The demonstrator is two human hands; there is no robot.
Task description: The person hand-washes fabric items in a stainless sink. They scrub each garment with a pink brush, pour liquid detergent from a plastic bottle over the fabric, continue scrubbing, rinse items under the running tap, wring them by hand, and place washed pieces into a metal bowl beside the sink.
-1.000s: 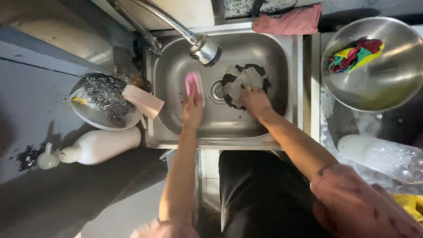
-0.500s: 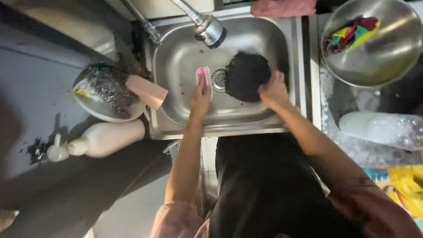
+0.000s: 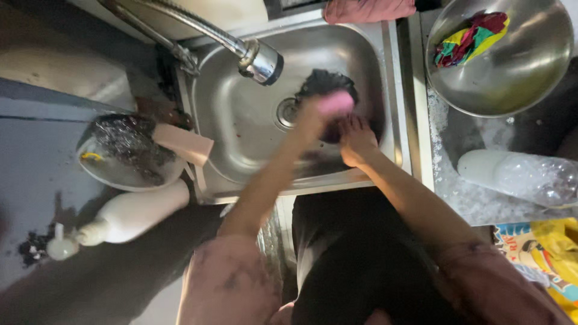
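Step in hand, by the look of it: scrubbing. Left hand [image 3: 313, 114] (blurred) closed on pink sponge [image 3: 335, 102], pressed to dark round item [image 3: 328, 90] in steel sink [image 3: 241, 144], right of drain. Right hand [image 3: 356, 141] grips item's near edge. Next move likely needs steady hold w/ right hand, firm sponge pressure. Containers: steel bowl [image 3: 530, 72] on worktop holds multicoloured cloth [image 3: 469, 37]; plate [image 3: 96, 168] left of sink holds dark scrubber [image 3: 129, 147].
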